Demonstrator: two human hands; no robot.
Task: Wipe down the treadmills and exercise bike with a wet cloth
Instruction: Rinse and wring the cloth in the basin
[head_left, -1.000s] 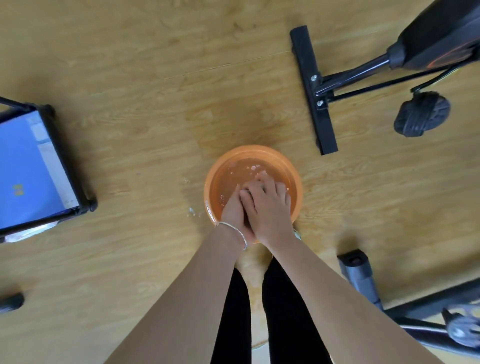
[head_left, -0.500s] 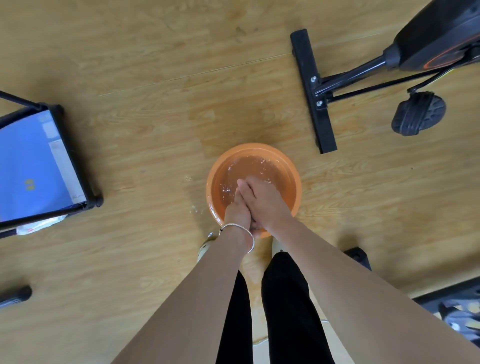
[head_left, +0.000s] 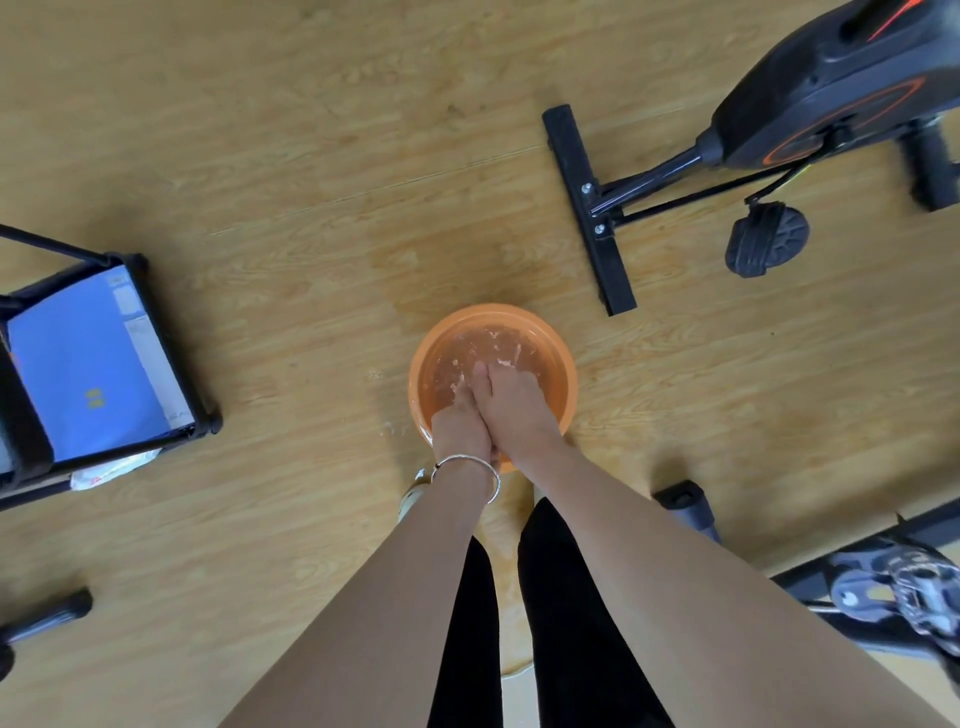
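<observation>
An orange basin (head_left: 567, 364) of water stands on the wooden floor just in front of my feet. Both my hands are down in it, pressed side by side. My left hand (head_left: 460, 427), with a silver bangle on the wrist, and my right hand (head_left: 515, 410) squeeze a pale wet cloth (head_left: 506, 360); only small bits of it show at my fingertips. The black exercise bike (head_left: 831, 88) stands at the upper right, with its base bar (head_left: 589, 208) and a pedal (head_left: 766, 239) near the basin.
A black-framed rack with a blue panel (head_left: 88, 364) sits on the floor at the left. Part of another machine (head_left: 893, 582) with a pedal lies at the lower right, and a black foot (head_left: 685, 504) is beside my right arm. Water drops (head_left: 387, 428) dot the floor left of the basin.
My hands have kept working together in the water, and their fingers have slid forward and straightened. The view has shifted slightly, showing more of the bike.
</observation>
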